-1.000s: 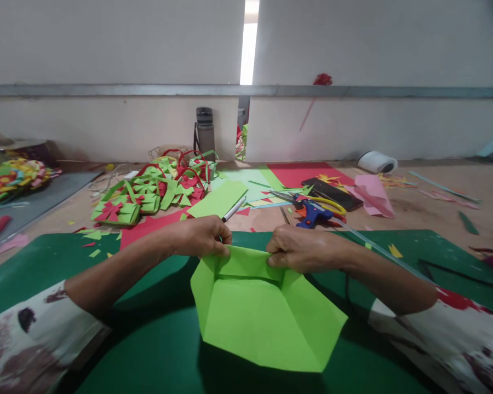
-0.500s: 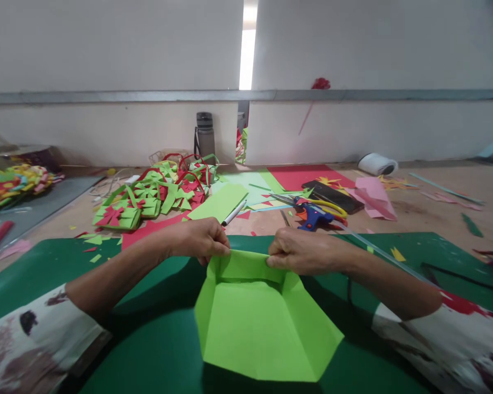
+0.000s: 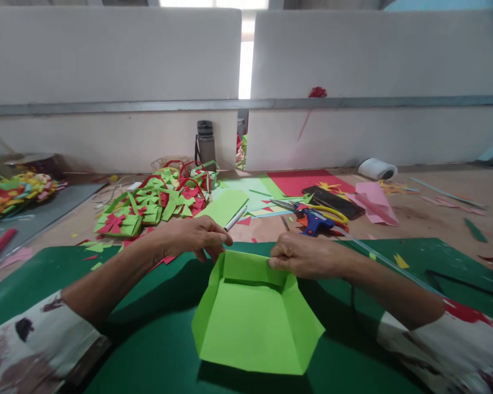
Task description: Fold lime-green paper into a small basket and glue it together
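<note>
A light green paper piece (image 3: 246, 328), folded into a shallow tray with raised sides, is held just above a dark green mat (image 3: 148, 339). At its far right corner, my right hand (image 3: 299, 254) is closed, thumb and bent fingers pinching the far flap. My left hand (image 3: 207, 238) is at the far left corner, thumb and bent fingers apart, fingertips close against the paper edge. Whether those fingertips touch it is hard to tell. Beyond my left hand lies a white marker (image 3: 235, 218). Past my right hand lies a blue glue gun (image 3: 315, 221).
Green and red paper baskets (image 3: 121, 221) are heaped at the back left. Scissors with yellow handles (image 3: 326, 212) lie by a dark phone (image 3: 334, 201). A bottle (image 3: 206, 143) stands against the white partition (image 3: 332, 137). Paper sheets, scraps and a white roll (image 3: 377, 168) are behind the mat.
My left hand has loosened from the far edge and shifted slightly left, its thumb lifting off the flap. My right hand keeps its pinch. The view has tilted up a little.
</note>
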The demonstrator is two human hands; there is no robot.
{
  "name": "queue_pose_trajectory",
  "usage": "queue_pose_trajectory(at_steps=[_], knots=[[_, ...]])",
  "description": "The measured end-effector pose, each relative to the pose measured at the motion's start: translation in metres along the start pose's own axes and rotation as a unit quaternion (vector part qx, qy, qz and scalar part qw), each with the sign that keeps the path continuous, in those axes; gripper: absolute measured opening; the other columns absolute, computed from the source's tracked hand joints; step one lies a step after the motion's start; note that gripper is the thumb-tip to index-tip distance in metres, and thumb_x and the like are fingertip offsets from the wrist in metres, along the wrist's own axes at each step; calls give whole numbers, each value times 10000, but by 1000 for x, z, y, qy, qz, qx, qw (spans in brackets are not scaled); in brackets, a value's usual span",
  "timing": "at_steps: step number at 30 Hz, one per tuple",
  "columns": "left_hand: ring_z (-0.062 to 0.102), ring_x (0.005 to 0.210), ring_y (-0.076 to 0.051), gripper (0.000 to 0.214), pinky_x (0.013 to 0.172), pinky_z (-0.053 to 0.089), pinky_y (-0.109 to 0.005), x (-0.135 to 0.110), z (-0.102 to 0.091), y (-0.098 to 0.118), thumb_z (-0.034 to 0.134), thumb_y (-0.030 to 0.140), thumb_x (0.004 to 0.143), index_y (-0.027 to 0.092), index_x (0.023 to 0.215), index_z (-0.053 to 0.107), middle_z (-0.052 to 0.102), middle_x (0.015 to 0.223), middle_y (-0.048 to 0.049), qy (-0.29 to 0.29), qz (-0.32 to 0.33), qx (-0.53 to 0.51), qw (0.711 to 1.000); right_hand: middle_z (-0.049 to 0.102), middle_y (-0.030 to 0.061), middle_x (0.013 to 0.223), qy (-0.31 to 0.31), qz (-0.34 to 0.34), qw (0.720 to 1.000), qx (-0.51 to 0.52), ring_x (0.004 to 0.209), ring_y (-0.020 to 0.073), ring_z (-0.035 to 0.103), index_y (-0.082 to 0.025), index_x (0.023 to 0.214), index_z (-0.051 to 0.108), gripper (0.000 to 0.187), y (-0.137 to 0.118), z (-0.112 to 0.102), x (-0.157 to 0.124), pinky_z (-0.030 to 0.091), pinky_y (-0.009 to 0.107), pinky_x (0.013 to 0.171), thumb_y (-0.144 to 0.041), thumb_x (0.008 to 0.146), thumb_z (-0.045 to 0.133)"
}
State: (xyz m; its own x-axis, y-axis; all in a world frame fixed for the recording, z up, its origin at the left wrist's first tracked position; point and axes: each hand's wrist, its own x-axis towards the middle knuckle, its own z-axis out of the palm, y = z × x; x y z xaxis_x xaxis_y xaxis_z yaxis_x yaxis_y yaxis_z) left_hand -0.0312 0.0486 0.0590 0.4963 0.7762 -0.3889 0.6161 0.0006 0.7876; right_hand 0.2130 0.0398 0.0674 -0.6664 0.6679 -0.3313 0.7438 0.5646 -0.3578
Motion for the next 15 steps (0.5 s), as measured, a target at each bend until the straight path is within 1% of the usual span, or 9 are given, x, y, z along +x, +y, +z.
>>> queue_pose_trajectory(at_steps=[2,4,6,8,10,12,15], knots=[[595,792,-164,434,657,486,-236,1,1,1,552,493,775,177,1059,643,659,913,-58,-3,9,4,1000,225,-71,464,3,-8,1000,1,418,61,245,-183,499,308,317,2,1,1,187,236,429,-239,786,431],[572,737,-141,398,629,459,-209,2,5,4,585,449,750,168,1020,666,661,869,-38,-13,23,28,999,211,-71,471,6,-17,1000,0,420,62,233,-184,500,302,315,4,3,1,181,239,429,-241,785,423],[520,623,-112,333,550,402,-182,3,10,7,609,376,711,148,936,697,645,741,-10,-15,23,70,997,206,-69,479,9,-25,1000,-2,425,64,229,-185,503,301,312,5,4,2,176,241,432,-248,785,419],[434,519,-89,270,467,317,-179,4,14,9,604,314,676,129,838,716,587,605,16,0,16,108,994,212,-68,481,14,-30,999,-7,431,65,234,-184,502,303,311,5,5,2,179,242,440,-250,783,421],[358,468,-77,232,425,249,-186,4,17,10,580,275,661,123,769,717,517,529,32,19,14,121,992,217,-69,476,20,-35,999,-13,432,65,239,-181,499,306,309,5,5,2,183,243,450,-240,779,425],[344,459,-75,222,418,240,-186,4,19,9,553,256,662,122,750,707,488,517,37,22,16,117,993,224,-69,468,26,-39,999,-19,432,64,244,-178,493,308,303,5,4,2,187,245,459,-219,769,427],[375,467,-78,217,427,273,-181,3,22,11,521,244,674,116,745,681,488,535,33,11,22,106,994,254,-68,465,34,-48,998,-26,444,65,266,-173,489,339,276,4,3,3,203,243,475,-197,743,446]])
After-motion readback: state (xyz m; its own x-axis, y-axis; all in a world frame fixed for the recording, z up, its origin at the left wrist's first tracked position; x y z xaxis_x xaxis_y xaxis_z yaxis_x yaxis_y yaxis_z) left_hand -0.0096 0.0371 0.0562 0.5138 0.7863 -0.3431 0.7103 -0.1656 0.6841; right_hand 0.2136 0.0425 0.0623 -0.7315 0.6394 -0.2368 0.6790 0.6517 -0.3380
